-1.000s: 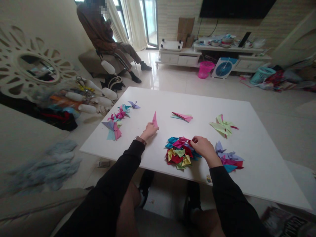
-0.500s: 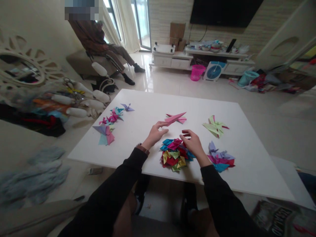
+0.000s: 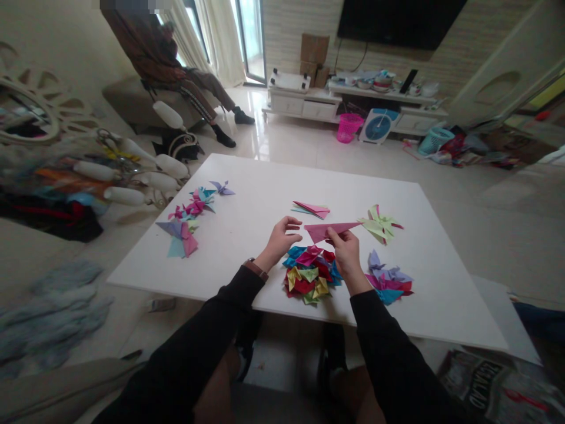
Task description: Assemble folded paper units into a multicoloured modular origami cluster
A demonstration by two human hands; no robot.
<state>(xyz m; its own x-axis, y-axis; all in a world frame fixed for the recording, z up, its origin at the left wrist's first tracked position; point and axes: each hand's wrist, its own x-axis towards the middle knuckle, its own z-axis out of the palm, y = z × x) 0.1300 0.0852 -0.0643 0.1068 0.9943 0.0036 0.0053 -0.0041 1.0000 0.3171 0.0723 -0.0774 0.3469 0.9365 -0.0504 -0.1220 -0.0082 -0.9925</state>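
The right hand (image 3: 347, 253) grips the pink folded paper (image 3: 318, 231) between thumb and curled fingers, near the paper's wider end, with the narrow point directed to the right; the left hand (image 3: 280, 242) is partly open and holds nothing, its thumb and fingers spread apart just beside the paper's wide end. The pink folded paper is located over the white table (image 3: 260, 203), between the multicoloured paper pile (image 3: 305, 280) on the near side and the flat folded stack (image 3: 311, 209) on the far side; the light green folded papers (image 3: 379, 227) lie to the right.
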